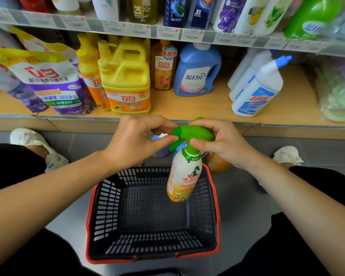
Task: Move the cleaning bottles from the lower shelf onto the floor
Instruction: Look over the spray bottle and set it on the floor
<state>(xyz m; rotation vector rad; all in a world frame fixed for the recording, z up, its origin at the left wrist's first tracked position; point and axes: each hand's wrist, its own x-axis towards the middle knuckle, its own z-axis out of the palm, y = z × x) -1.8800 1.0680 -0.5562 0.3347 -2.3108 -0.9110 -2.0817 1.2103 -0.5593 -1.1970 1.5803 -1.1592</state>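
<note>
A white and orange spray bottle (184, 176) with a green trigger head hangs in the air above the basket. My right hand (221, 145) grips its green head and neck. My left hand (136, 139) pinches the nozzle end of that head. On the lower wooden shelf (207, 105) stand a yellow jug (126, 86), a slim orange bottle (164, 68), a blue detergent bottle (197, 70) and white toilet-cleaner bottles (257, 88). On the floor behind my hands sit a blue-capped bottle (160, 150) and an orange bottle (217, 164), partly hidden.
A black basket with a red rim (92, 206) sits on the grey floor between my knees, nothing inside. Purple refill pouches (52, 80) lean at the shelf's left. Wrapped sponges (339, 92) lie at its right. An upper shelf holds several bottles. My white shoes flank the basket.
</note>
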